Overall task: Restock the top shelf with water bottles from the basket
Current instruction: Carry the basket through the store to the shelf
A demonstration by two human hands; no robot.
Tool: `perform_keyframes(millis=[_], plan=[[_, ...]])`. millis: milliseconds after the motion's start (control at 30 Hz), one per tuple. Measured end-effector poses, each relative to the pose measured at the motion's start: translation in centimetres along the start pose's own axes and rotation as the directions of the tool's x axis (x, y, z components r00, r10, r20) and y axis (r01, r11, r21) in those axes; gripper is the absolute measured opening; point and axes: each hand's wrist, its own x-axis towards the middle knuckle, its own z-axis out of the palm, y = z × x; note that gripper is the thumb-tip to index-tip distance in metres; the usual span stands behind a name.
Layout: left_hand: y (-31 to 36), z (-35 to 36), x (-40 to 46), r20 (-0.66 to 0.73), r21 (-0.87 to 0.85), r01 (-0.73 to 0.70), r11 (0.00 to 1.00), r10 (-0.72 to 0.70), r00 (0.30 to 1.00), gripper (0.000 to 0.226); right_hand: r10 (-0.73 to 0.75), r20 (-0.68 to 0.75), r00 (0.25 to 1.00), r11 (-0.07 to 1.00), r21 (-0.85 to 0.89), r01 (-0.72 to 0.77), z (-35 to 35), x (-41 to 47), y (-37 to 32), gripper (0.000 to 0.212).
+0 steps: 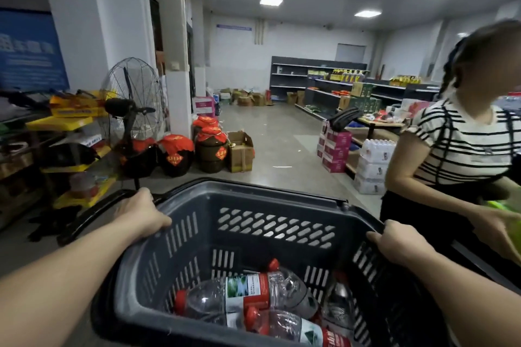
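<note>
While both hands' fingers [158, 221] grip basket [197, 234] rim, bottles [245, 293] lie below.

No text is sharp enough to read. The blue wall sign [29, 51] carries blurred white characters. The water bottles [248, 294] bear red-and-white labels with illegible print.

One basket [253, 222] is seen, with at least four red-capped water bottles [242, 293] counted inside it. Two hands [141, 214] are counted on its rim, and four red-covered jars [176, 155] and one fan [132, 98] beyond.
</note>
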Motion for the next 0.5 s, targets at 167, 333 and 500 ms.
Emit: perform_keyframes(millis=[167,333,500], plan=[[3.5,2.1,8.7,0.009,-0.002,-0.012,1.0,0.012,1.0,0.053,-0.001,0.003,1.0,1.0,-0.029,0.001,0.9,9.4,-4.2,0.039],[8.5,4.8,18.0,-0.026,0.002,-0.025,1.0,0.025,0.999,0.059,0.002,0.018,1.0,1.0,-0.027,-0.001,1.2,20.0,-7.6,0.04],[13.8,7.3,26.8,-0.049,0.002,-0.055,0.998,0.055,0.997,0.057,0.018,-0.015,1.0,1.0,-0.013,-0.019,0.5,29.0,-10.3,0.041]])
